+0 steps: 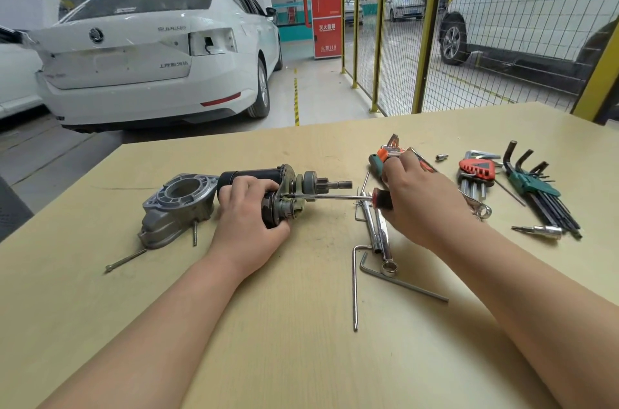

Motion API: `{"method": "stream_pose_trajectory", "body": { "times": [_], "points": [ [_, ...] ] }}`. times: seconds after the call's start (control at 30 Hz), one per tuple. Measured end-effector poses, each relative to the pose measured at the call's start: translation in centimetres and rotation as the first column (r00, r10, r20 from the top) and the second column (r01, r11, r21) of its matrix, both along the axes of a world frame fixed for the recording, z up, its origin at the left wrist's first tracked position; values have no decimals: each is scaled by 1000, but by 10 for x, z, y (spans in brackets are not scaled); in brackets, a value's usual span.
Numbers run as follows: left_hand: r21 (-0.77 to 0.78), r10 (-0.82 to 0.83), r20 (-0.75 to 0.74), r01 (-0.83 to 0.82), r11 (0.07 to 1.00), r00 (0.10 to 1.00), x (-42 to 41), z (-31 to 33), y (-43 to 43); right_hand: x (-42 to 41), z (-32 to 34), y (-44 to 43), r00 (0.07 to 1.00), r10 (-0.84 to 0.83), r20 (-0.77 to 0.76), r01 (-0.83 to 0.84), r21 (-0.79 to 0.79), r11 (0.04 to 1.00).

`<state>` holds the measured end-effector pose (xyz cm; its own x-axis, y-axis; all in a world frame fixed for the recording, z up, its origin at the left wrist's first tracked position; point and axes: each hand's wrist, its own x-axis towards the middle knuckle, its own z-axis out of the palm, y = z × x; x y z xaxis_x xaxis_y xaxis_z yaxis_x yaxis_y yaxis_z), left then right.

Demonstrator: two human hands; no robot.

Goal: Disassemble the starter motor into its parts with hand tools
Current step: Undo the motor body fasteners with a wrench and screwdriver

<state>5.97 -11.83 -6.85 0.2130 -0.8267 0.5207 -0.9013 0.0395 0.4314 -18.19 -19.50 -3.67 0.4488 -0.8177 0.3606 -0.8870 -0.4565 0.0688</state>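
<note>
my left grip (248, 224) wraps the starter motor (251, 175) on the worktop (301, 341), pinning it, I judge, against twist | my right grip (422, 200) clasps the screwdriver (335, 197), entering from 3 o'clock | loose housing (174, 207) parked at 9 o'clock

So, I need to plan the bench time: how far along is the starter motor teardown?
Done: the front housing is off, lying left of the starter motor, two long bolts beside it. In hand: the left hand grips the motor while the right hand holds a screwdriver, tip at its end. Left: body and pinion shaft still joined.
</note>
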Motion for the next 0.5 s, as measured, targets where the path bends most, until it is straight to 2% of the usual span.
{"method": "stream_pose_trajectory", "body": {
  "times": [0.13,0.23,0.4,0.5],
  "points": [
    [-6,1,2,-1,1000,1000,1,-1,0,-3,-1,1,999,46,6,-46,24,999],
    [-11,2,8,-2,1000,1000,1,-1,-1,-4,1,2,998,62,-22,-63,-43,997],
    [-8,0,8,0,1000,1000,3,-3,-2,0,5,2,999,-5,-47,3,-47,999],
    [-5,-6,1,6,1000,1000,4,-3,-2,0,-1,0,999,24,-47,-24,-8,1000]
  ]
}}
